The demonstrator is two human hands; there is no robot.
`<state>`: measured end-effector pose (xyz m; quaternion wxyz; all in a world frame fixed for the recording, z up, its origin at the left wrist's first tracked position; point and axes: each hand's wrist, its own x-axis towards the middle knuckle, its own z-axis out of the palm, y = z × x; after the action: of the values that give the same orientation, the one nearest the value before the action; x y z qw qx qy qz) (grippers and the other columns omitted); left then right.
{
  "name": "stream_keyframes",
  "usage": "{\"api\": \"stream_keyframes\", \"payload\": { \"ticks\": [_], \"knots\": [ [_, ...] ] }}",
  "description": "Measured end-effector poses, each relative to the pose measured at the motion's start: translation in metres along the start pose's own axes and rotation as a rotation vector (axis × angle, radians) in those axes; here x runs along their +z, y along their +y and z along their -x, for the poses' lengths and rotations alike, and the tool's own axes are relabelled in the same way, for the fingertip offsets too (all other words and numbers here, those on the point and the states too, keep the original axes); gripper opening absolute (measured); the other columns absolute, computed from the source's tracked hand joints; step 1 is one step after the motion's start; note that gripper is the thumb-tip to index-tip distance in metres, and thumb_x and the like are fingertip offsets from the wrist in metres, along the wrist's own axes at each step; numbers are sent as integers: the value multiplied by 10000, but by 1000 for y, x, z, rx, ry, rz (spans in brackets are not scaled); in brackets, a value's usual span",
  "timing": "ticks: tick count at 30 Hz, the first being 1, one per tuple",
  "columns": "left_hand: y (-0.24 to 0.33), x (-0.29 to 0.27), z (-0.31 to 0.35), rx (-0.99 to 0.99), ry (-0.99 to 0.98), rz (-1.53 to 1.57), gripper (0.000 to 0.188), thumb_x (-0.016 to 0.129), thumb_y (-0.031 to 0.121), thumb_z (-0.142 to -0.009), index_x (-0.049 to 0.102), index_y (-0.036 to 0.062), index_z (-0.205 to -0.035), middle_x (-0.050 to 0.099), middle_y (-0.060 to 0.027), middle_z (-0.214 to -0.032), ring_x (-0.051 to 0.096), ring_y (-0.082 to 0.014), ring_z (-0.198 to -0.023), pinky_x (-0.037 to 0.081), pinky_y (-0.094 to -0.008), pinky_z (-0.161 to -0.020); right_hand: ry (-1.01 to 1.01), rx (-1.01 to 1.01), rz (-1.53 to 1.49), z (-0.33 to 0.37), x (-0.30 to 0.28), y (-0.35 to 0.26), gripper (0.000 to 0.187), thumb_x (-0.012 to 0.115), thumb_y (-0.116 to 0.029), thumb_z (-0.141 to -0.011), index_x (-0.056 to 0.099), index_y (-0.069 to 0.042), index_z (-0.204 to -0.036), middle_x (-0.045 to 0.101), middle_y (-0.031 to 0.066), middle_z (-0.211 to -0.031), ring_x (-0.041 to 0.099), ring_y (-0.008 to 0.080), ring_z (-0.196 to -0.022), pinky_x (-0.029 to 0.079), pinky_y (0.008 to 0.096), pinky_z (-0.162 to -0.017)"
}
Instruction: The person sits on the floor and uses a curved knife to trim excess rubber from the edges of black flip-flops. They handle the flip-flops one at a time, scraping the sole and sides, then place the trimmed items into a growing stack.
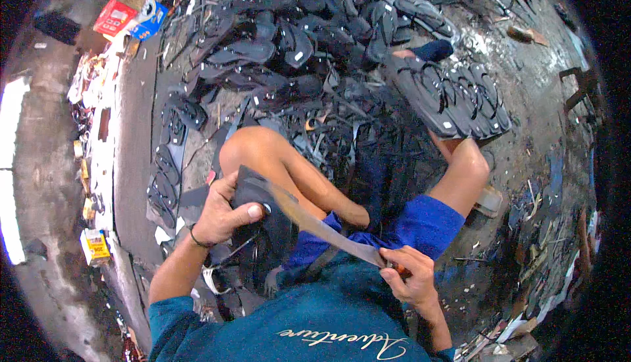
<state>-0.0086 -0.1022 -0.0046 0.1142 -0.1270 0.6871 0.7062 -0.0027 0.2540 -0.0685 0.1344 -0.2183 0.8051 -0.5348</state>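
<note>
My left hand point(227, 211) grips a dark rubber flip-flop sole point(253, 188) in front of my bent left knee, thumb pressed on its near face beside a small white spot. In my right hand point(411, 276) is a long-bladed knife point(328, 234), its orange-red handle mostly hidden by the fingers. The blade slants up and left across my lap, and its far end meets or overlaps the sole's right edge; I cannot tell whether it cuts in. Several finished-looking black flip-flops point(453, 102) lie side by side across my right lower leg.
A large heap of black flip-flops point(289, 40) spreads ahead, with dark rubber scraps point(335, 125) before it. More flip-flops point(164, 181) lie left of my knee. A red-and-blue box point(128, 13) stands at far left, and a small yellow-and-white box point(96, 247) sits nearer.
</note>
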Motion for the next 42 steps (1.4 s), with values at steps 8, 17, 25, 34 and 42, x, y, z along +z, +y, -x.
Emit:
{"api": "stream_keyframes", "payload": {
  "ticks": [8, 17, 25, 34, 42],
  "knots": [
    [-24, 23, 26, -17, -162, -198, 547, 766, 233, -791, 530, 4, -1228, 639, -35, -1055, 566, -118, -980, 441, -293, -888, -200, 112, 119, 16, -40, -15, 349, 800, -169, -698, 704, -66, -1018, 691, 91, -817, 609, 189, -596, 507, 302, -550],
    [-2, 52, 23, -183, -294, 25, 234, 778, 83, -779, 658, 29, -973, 662, -21, -886, 594, -99, -810, 459, -258, -728, -274, 115, 89, -22, -50, -57, 295, 748, -224, -775, 710, -52, -1011, 626, 97, -662, 584, 186, -517, 460, 302, -476],
    [2, 63, 20, -170, -451, -131, 302, 786, 162, -788, 640, 26, -1015, 632, -4, -872, 566, -78, -786, 441, -257, -659, -303, 82, 1, -52, -34, -77, 259, 726, -158, -807, 699, -23, -1026, 651, 118, -699, 604, 214, -531, 483, 302, -503],
    [30, 69, 11, -17, -469, -301, 411, 831, 214, -739, 627, 12, -1033, 640, -52, -888, 584, -99, -819, 465, -268, -695, -451, 87, -420, -77, -10, -61, 498, 607, -216, -925, 467, -23, -1362, 681, 87, -847, 571, 82, -643, 455, 250, -575],
    [53, 53, 47, -12, -805, -332, 271, 781, 287, -791, 670, 60, -888, 687, -38, -825, 663, -163, -754, 499, -273, -651, -11, 82, -885, -61, 28, -21, 462, 536, -243, -973, 468, 31, -1338, 644, 64, -1005, 519, 51, -667, 448, 224, -608]
  ]
}}
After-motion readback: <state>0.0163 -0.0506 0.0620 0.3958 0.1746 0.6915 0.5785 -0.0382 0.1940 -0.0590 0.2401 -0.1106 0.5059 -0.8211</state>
